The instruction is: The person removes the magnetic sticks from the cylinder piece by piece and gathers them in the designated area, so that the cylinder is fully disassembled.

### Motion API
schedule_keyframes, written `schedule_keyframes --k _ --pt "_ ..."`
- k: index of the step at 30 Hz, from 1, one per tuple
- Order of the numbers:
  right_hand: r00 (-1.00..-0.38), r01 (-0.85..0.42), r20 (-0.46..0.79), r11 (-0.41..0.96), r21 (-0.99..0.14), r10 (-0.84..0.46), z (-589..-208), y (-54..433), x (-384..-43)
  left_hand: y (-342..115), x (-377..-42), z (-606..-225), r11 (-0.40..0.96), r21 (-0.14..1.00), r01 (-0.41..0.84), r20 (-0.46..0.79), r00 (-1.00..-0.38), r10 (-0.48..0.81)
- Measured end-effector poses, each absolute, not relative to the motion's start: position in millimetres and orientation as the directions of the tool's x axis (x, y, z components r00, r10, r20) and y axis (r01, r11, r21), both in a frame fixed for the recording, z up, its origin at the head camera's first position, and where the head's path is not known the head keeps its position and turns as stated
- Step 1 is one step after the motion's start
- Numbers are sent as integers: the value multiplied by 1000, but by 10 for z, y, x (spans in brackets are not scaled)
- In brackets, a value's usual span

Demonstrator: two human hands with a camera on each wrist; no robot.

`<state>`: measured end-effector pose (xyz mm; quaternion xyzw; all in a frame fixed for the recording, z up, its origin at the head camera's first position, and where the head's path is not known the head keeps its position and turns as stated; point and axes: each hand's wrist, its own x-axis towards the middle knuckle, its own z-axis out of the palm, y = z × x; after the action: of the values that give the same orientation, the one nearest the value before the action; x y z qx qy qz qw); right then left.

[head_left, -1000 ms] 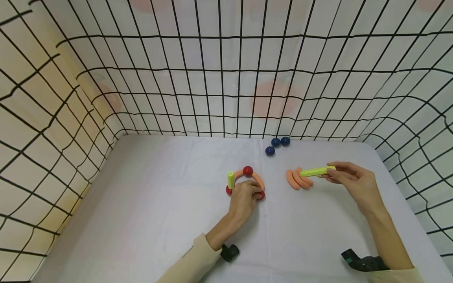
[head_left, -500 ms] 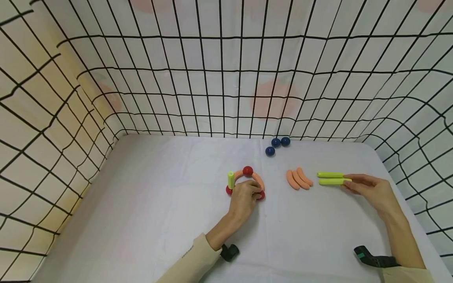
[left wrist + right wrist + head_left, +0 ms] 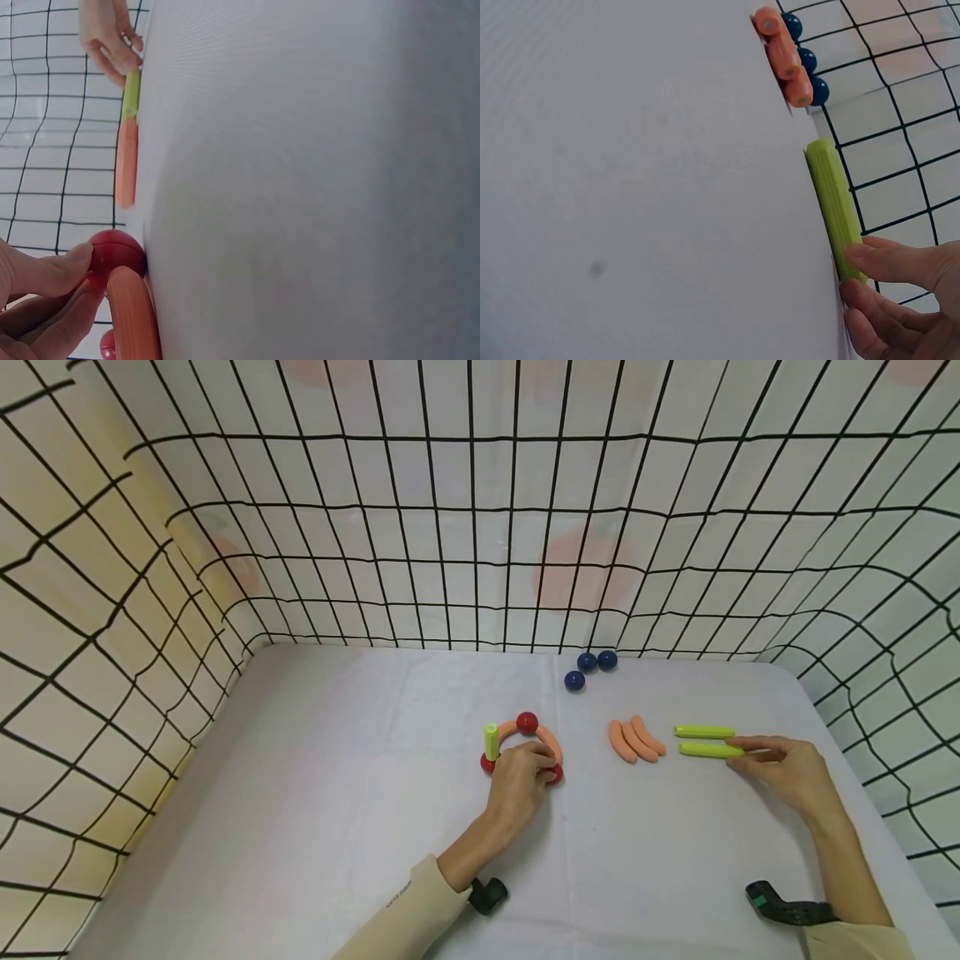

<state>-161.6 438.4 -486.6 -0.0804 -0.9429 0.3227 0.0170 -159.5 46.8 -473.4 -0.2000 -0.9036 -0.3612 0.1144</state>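
My left hand (image 3: pixel 516 781) is at the near right of a ring of curved orange pieces (image 3: pixel 551 745) and red balls (image 3: pixel 527 722). In the left wrist view its thumb and fingers pinch a red ball (image 3: pixel 116 253) that meets the end of an orange curved piece (image 3: pixel 133 311). A light-green stick (image 3: pixel 492 743) stands upright on the ring's left red ball (image 3: pixel 487 763). Over on the right, my right hand (image 3: pixel 780 770) pinches the right end of a light-green ridged stick (image 3: pixel 705 749) lying on the table. Just behind it lies a second green stick (image 3: pixel 703 732).
Three loose orange curved pieces (image 3: pixel 636 740) lie side by side between the ring and the green sticks. Several dark blue balls (image 3: pixel 587 662) rest near the table's back edge. Black wire mesh (image 3: pixel 472 510) rises around the back and sides of the white-covered table (image 3: pixel 322 777).
The right hand has moved right from above the loose orange pieces and brought a green stick down to the table, where two now lie parallel. The left hand has stayed on the red ball.
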Motion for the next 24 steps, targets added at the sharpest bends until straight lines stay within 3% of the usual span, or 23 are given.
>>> schedule_keyframes --k 9,15,19,24 --pt "-984 147 -11 770 -621 179 -4840 4333 -1604 442 -1481 -4672 657 594 464 360 -884 299" --pt "-981 164 -16 780 -604 194 -4787 4330 -1586 225 -1220 -4472 527 677 514 389 -858 336" --pt "-969 178 37 790 -586 246 -4692 4310 -1581 -96 -1157 -4375 566 704 430 344 -903 258" --pt "-945 142 156 793 -592 286 -4565 4112 -1585 -520 -1307 -4454 659 688 305 259 -951 170"
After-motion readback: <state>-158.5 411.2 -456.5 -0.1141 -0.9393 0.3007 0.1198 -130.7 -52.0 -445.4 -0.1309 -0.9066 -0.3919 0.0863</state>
